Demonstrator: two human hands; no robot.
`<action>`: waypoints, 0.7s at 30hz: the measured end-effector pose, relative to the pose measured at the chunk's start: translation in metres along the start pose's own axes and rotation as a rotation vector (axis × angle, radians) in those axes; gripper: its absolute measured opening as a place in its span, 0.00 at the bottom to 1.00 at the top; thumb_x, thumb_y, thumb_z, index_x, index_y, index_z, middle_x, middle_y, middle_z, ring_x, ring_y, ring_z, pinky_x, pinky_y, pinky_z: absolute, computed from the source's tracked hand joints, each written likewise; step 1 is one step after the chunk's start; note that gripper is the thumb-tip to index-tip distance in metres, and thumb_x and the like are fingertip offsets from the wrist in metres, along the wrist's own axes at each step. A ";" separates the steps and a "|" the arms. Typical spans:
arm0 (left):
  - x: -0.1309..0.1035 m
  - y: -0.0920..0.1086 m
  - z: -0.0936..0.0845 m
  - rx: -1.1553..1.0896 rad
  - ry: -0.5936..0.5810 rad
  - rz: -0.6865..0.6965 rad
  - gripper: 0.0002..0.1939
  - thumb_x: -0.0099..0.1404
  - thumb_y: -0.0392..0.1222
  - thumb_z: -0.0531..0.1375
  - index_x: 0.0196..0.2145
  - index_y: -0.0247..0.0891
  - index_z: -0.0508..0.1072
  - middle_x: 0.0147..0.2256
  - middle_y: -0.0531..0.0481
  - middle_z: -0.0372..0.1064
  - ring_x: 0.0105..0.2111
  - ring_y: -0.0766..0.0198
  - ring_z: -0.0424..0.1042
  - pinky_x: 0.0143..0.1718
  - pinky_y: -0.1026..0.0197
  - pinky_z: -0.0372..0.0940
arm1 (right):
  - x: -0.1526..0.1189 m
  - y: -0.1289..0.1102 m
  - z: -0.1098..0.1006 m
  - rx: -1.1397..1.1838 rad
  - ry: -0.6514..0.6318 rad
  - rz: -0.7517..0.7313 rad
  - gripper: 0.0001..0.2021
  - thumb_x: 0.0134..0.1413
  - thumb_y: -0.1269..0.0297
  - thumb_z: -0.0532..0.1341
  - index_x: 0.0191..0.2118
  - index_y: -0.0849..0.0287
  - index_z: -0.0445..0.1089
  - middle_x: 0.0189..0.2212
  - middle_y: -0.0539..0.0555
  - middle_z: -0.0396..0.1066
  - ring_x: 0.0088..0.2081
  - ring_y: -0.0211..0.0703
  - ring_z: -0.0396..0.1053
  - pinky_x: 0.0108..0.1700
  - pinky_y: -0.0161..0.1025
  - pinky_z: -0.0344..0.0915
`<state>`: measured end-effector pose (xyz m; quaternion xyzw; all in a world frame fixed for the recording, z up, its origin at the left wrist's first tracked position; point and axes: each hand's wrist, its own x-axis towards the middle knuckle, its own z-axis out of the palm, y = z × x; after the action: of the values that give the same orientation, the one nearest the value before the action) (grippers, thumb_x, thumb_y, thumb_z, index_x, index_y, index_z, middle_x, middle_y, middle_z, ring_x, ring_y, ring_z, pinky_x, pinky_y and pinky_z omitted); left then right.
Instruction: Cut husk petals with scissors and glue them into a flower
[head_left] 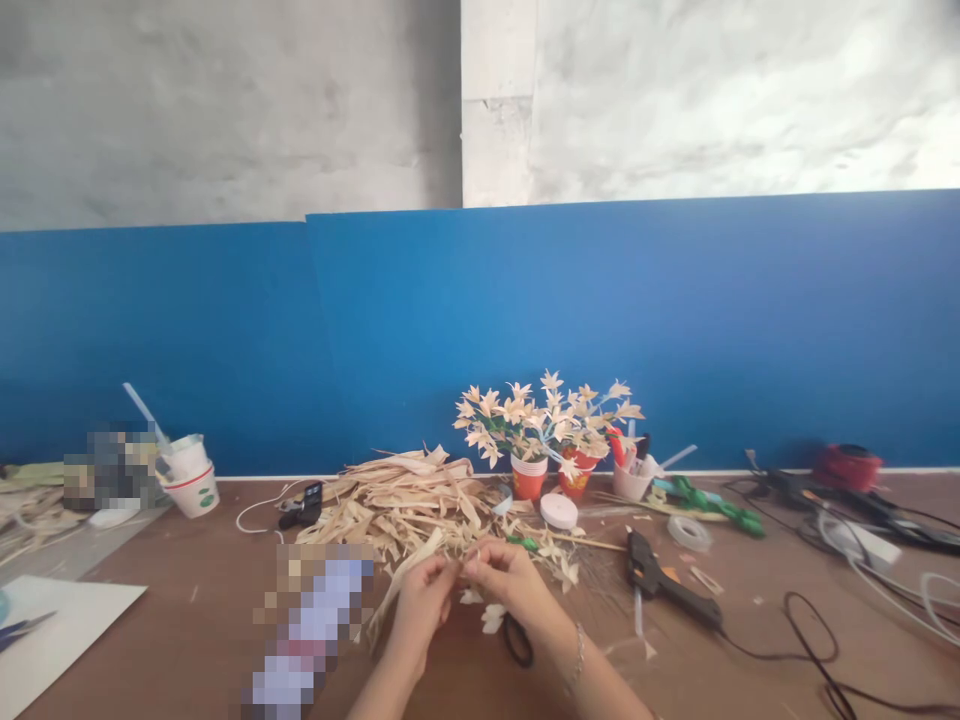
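Observation:
My left hand (420, 602) and my right hand (519, 588) meet above the table, fingertips pinched close together. Between them is something small and pale that I cannot make out. Just behind lies a loose heap of dry, straw-coloured husk strips (405, 500). Small pale husk flowers (493, 618) lie under and beside my right hand. A black ring-shaped handle (517, 640) shows partly below that wrist. Beyond the hands, several finished-looking husk flowers (517, 408) stand on stems in red paper cups (529, 480).
A black glue gun (667, 585) with its cord lies right of my hands, near a clear tape roll (688, 533) and a white round roll (559, 511). Cables (862, 540) tangle at far right. A white cup (193, 490) stands left; a blue panel (375, 340) closes off the back.

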<state>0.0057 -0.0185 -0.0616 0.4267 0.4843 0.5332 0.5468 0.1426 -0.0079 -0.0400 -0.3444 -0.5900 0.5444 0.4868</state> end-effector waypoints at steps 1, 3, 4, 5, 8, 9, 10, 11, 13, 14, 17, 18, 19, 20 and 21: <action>0.000 -0.003 0.001 0.062 -0.019 0.034 0.16 0.49 0.51 0.63 0.19 0.34 0.69 0.12 0.57 0.59 0.10 0.76 0.49 0.12 0.70 0.39 | -0.001 -0.002 0.001 -0.035 0.003 -0.056 0.15 0.43 0.56 0.64 0.19 0.61 0.66 0.26 0.51 0.66 0.26 0.35 0.62 0.29 0.33 0.58; -0.001 -0.006 0.003 0.142 -0.067 0.123 0.14 0.49 0.49 0.63 0.18 0.35 0.70 0.14 0.54 0.64 0.12 0.70 0.57 0.14 0.69 0.48 | -0.003 -0.006 0.001 -0.157 -0.004 -0.135 0.13 0.48 0.58 0.61 0.20 0.61 0.67 0.30 0.53 0.68 0.30 0.38 0.64 0.33 0.35 0.60; -0.002 -0.008 0.003 0.169 -0.089 0.171 0.11 0.49 0.47 0.63 0.19 0.36 0.71 0.15 0.52 0.66 0.15 0.67 0.61 0.16 0.67 0.52 | -0.005 -0.008 0.002 -0.238 -0.010 -0.159 0.12 0.49 0.59 0.60 0.21 0.60 0.67 0.29 0.53 0.69 0.30 0.39 0.64 0.33 0.35 0.60; -0.003 -0.008 0.004 0.198 -0.111 0.208 0.09 0.48 0.45 0.63 0.19 0.36 0.72 0.16 0.51 0.68 0.17 0.65 0.64 0.19 0.66 0.55 | -0.006 -0.008 0.002 -0.329 -0.014 -0.179 0.11 0.51 0.61 0.59 0.22 0.60 0.68 0.28 0.52 0.69 0.29 0.39 0.64 0.33 0.35 0.59; -0.006 -0.010 0.004 0.299 -0.133 0.263 0.05 0.49 0.40 0.62 0.19 0.36 0.74 0.17 0.50 0.69 0.20 0.62 0.66 0.23 0.64 0.57 | -0.007 -0.007 -0.001 -0.599 -0.009 -0.214 0.10 0.52 0.64 0.56 0.24 0.58 0.68 0.22 0.50 0.67 0.26 0.38 0.63 0.31 0.34 0.56; -0.007 -0.010 0.004 0.337 -0.125 0.279 0.05 0.49 0.39 0.61 0.19 0.37 0.74 0.17 0.50 0.69 0.20 0.63 0.65 0.23 0.65 0.56 | -0.007 -0.005 -0.002 -0.659 0.004 -0.214 0.10 0.53 0.64 0.55 0.24 0.58 0.68 0.21 0.50 0.66 0.25 0.38 0.62 0.29 0.33 0.55; -0.007 -0.010 0.004 0.379 -0.110 0.303 0.05 0.50 0.38 0.60 0.19 0.37 0.74 0.17 0.51 0.68 0.19 0.63 0.65 0.23 0.65 0.55 | -0.007 -0.004 -0.004 -0.699 0.022 -0.213 0.10 0.53 0.64 0.55 0.23 0.58 0.67 0.19 0.49 0.65 0.24 0.37 0.61 0.28 0.33 0.54; -0.008 -0.011 0.004 0.425 -0.091 0.336 0.05 0.50 0.37 0.59 0.20 0.37 0.74 0.17 0.51 0.67 0.19 0.64 0.64 0.23 0.65 0.55 | -0.006 -0.002 -0.005 -0.723 0.041 -0.213 0.11 0.53 0.64 0.54 0.23 0.59 0.66 0.19 0.49 0.64 0.23 0.36 0.60 0.27 0.32 0.53; -0.009 -0.010 0.005 0.539 -0.054 0.422 0.06 0.52 0.35 0.58 0.20 0.38 0.73 0.17 0.53 0.65 0.18 0.66 0.62 0.23 0.66 0.53 | -0.004 -0.001 -0.007 -0.741 0.084 -0.206 0.12 0.53 0.64 0.54 0.22 0.59 0.65 0.17 0.48 0.63 0.22 0.35 0.58 0.26 0.32 0.52; -0.010 -0.009 0.005 0.599 -0.036 0.469 0.06 0.52 0.34 0.57 0.20 0.38 0.72 0.17 0.54 0.63 0.18 0.66 0.61 0.23 0.66 0.53 | -0.003 -0.001 -0.008 -0.740 0.109 -0.195 0.12 0.52 0.63 0.54 0.21 0.59 0.65 0.17 0.48 0.62 0.21 0.35 0.58 0.26 0.31 0.52; -0.015 -0.002 0.008 0.730 -0.007 0.604 0.07 0.55 0.32 0.54 0.24 0.38 0.70 0.21 0.53 0.64 0.21 0.66 0.62 0.25 0.65 0.57 | 0.001 -0.001 -0.008 -0.662 0.192 -0.103 0.13 0.50 0.59 0.57 0.19 0.60 0.63 0.15 0.47 0.60 0.20 0.34 0.57 0.24 0.31 0.52; -0.017 0.001 0.008 0.730 -0.010 0.654 0.07 0.56 0.32 0.53 0.25 0.38 0.70 0.24 0.51 0.66 0.23 0.66 0.64 0.26 0.65 0.59 | 0.002 -0.001 -0.008 -0.586 0.202 -0.044 0.14 0.48 0.57 0.58 0.19 0.60 0.62 0.14 0.46 0.60 0.19 0.34 0.58 0.23 0.30 0.52; -0.019 0.004 0.009 0.712 -0.029 0.704 0.07 0.57 0.32 0.53 0.26 0.38 0.69 0.29 0.49 0.67 0.26 0.65 0.66 0.28 0.65 0.60 | 0.003 0.000 -0.007 -0.484 0.193 0.029 0.15 0.46 0.55 0.59 0.19 0.60 0.62 0.13 0.46 0.61 0.18 0.34 0.58 0.22 0.30 0.53; -0.020 0.007 0.009 0.687 -0.033 0.749 0.07 0.57 0.31 0.52 0.27 0.38 0.69 0.33 0.47 0.68 0.30 0.64 0.68 0.30 0.64 0.62 | 0.004 0.000 -0.006 -0.369 0.176 0.110 0.16 0.45 0.52 0.60 0.20 0.60 0.62 0.13 0.46 0.61 0.17 0.34 0.59 0.20 0.30 0.53; -0.022 0.010 0.009 0.674 -0.038 0.789 0.07 0.58 0.31 0.52 0.27 0.38 0.69 0.35 0.46 0.68 0.35 0.62 0.68 0.34 0.63 0.64 | 0.005 0.000 -0.006 -0.261 0.157 0.180 0.17 0.43 0.50 0.60 0.21 0.59 0.62 0.12 0.46 0.62 0.15 0.33 0.59 0.18 0.30 0.52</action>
<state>0.0134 -0.0391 -0.0489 0.7389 0.4213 0.5055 0.1451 0.1464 -0.0014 -0.0391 -0.4978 -0.5826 0.4758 0.4317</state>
